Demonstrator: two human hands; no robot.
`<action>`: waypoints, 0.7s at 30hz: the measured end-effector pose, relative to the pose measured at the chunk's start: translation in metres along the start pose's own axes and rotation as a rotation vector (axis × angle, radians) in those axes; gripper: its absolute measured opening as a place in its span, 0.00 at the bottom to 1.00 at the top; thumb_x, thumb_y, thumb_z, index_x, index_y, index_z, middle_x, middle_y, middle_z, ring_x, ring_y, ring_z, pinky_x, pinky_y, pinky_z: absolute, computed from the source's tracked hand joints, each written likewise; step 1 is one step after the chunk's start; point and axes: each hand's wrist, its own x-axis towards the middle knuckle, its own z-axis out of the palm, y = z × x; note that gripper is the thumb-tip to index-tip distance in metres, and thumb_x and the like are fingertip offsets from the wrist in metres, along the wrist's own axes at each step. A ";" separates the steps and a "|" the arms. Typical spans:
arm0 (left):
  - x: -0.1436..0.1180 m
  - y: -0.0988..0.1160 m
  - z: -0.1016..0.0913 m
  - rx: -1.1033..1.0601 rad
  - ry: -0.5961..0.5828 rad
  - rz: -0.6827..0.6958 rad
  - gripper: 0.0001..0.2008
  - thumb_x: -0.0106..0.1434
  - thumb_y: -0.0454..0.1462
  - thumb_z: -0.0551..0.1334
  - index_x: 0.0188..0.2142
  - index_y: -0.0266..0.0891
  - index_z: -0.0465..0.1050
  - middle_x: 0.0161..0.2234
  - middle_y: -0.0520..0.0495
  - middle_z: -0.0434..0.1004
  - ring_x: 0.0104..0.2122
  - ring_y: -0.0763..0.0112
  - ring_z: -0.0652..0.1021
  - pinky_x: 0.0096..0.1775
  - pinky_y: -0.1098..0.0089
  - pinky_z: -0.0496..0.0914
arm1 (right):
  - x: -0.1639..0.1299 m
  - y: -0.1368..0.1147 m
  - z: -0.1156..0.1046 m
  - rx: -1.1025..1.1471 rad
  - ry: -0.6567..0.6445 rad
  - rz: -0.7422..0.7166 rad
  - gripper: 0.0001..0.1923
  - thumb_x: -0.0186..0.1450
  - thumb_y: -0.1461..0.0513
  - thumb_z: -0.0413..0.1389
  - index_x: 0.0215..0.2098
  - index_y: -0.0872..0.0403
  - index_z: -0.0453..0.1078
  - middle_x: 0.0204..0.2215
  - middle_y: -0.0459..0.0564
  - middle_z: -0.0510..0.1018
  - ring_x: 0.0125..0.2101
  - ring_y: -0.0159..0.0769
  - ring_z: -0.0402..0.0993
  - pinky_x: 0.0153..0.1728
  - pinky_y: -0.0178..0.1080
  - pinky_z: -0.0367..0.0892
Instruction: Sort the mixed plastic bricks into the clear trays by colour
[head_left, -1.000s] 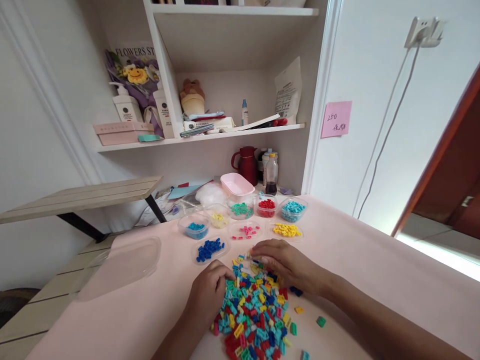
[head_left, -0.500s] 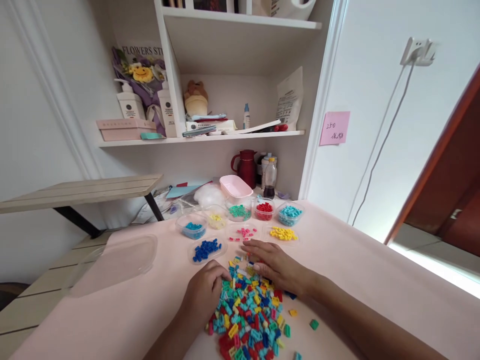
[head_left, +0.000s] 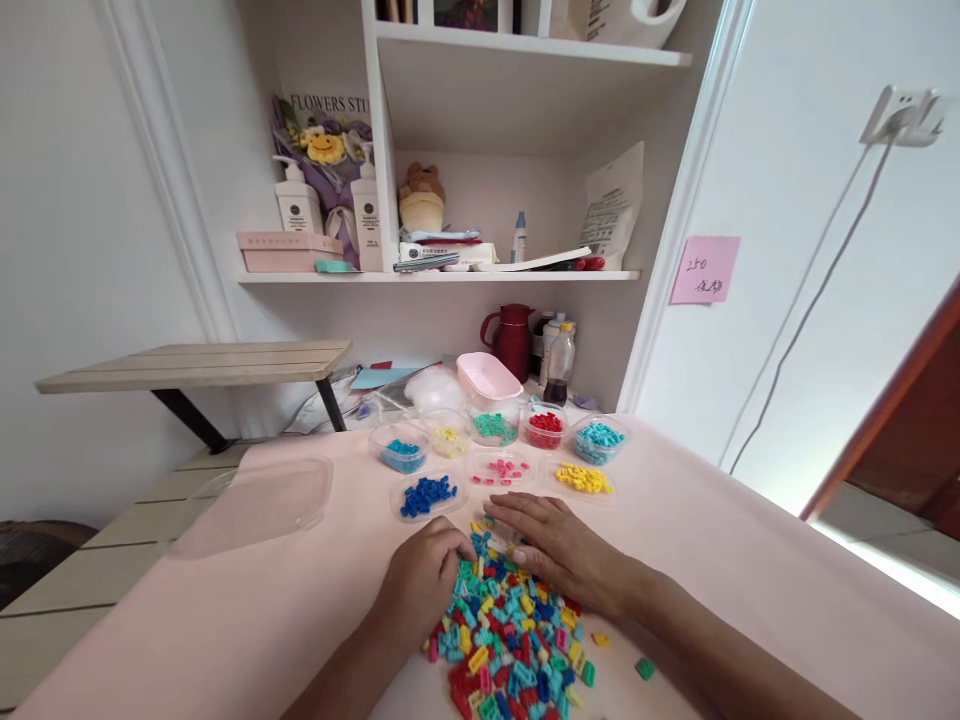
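Mixed pile of small plastic bricks point(head_left: 510, 640), red, yellow, teal, blue and pink, heaped on the pink tabletop point(head_left: 750, 570) near its front edge, spilling out of view at the bottom. Left hand point(head_left: 424, 585) curled loosely, knuckles up, against the pile's left flank, fingertips buried among the pieces; cannot tell whether any brick is pinched. Right hand point(head_left: 551, 550) laid flat, fingers spread and extended, over the pile's far end, palm down, gripping nothing visible.

Beyond the hands, toward the table's back edge, clear sorting tubs in two rows: dark blue bricks point(head_left: 427, 494), pink bricks point(head_left: 500, 468) only thinly filling theirs, yellow bricks point(head_left: 583, 480); behind them a light blue batch point(head_left: 403, 450), a pale yellow batch point(head_left: 448, 437), green bricks point(head_left: 493, 427), red bricks point(head_left: 545, 428) and turquoise bricks point(head_left: 598, 436). Empty pink tub point(head_left: 489, 376) at the very back, beside a dark red jug point(head_left: 511, 338). Clear lid point(head_left: 259, 500) lying near the left edge.

Stray green brick point(head_left: 644, 668) and yellow brick point(head_left: 600, 639) loose to the pile's right. Both forearms cut off by the lower frame. Bricks under the right palm hidden. Writing on the pink sticky note point(head_left: 705, 269) too small to read.

Broad bare tabletop open to the right of the pile, out to the right edge; narrower strip free between pile and lid.
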 end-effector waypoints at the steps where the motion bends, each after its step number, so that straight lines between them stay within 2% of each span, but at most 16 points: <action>1: 0.000 0.000 0.000 0.002 0.002 -0.001 0.17 0.58 0.27 0.50 0.29 0.43 0.75 0.34 0.49 0.76 0.36 0.69 0.76 0.39 0.71 0.67 | 0.001 -0.001 0.002 -0.009 -0.038 -0.004 0.28 0.70 0.48 0.39 0.66 0.44 0.49 0.64 0.48 0.56 0.62 0.47 0.51 0.59 0.52 0.50; 3: 0.001 -0.001 0.001 0.006 0.005 -0.002 0.17 0.58 0.27 0.50 0.29 0.43 0.76 0.34 0.50 0.76 0.36 0.69 0.76 0.39 0.72 0.67 | 0.002 -0.002 0.004 -0.025 -0.081 0.001 0.28 0.70 0.48 0.39 0.66 0.43 0.49 0.65 0.48 0.56 0.63 0.48 0.49 0.60 0.54 0.48; 5: 0.001 -0.001 0.001 0.009 0.006 -0.001 0.17 0.57 0.27 0.50 0.29 0.43 0.76 0.34 0.50 0.76 0.36 0.69 0.76 0.39 0.72 0.67 | 0.003 -0.001 0.004 -0.034 -0.069 0.025 0.27 0.70 0.48 0.39 0.65 0.44 0.52 0.63 0.49 0.60 0.62 0.49 0.51 0.59 0.54 0.48; 9: 0.000 -0.001 0.001 0.009 0.008 0.001 0.18 0.58 0.27 0.50 0.30 0.43 0.76 0.34 0.50 0.76 0.36 0.70 0.76 0.39 0.72 0.67 | 0.003 0.006 0.003 0.008 0.054 0.055 0.25 0.71 0.49 0.38 0.59 0.47 0.65 0.55 0.51 0.71 0.55 0.46 0.65 0.56 0.51 0.56; 12: -0.001 -0.001 0.001 0.009 0.011 -0.002 0.18 0.58 0.27 0.50 0.30 0.43 0.77 0.34 0.50 0.76 0.36 0.70 0.76 0.39 0.72 0.67 | 0.001 0.011 0.001 0.098 0.130 0.104 0.26 0.71 0.49 0.38 0.53 0.49 0.70 0.51 0.52 0.75 0.51 0.46 0.69 0.53 0.49 0.61; 18: 0.000 0.001 -0.001 0.007 0.002 -0.011 0.18 0.57 0.26 0.50 0.30 0.44 0.77 0.35 0.50 0.77 0.37 0.69 0.77 0.39 0.72 0.67 | -0.004 0.014 -0.001 0.338 0.186 0.319 0.29 0.69 0.45 0.40 0.57 0.51 0.67 0.56 0.53 0.70 0.54 0.49 0.65 0.56 0.53 0.60; 21: 0.000 0.003 -0.002 0.008 -0.004 -0.013 0.18 0.58 0.26 0.49 0.30 0.43 0.76 0.35 0.49 0.77 0.37 0.69 0.77 0.39 0.73 0.67 | -0.005 0.018 -0.002 0.406 0.184 0.357 0.29 0.68 0.44 0.41 0.56 0.51 0.67 0.56 0.53 0.70 0.55 0.49 0.65 0.56 0.53 0.60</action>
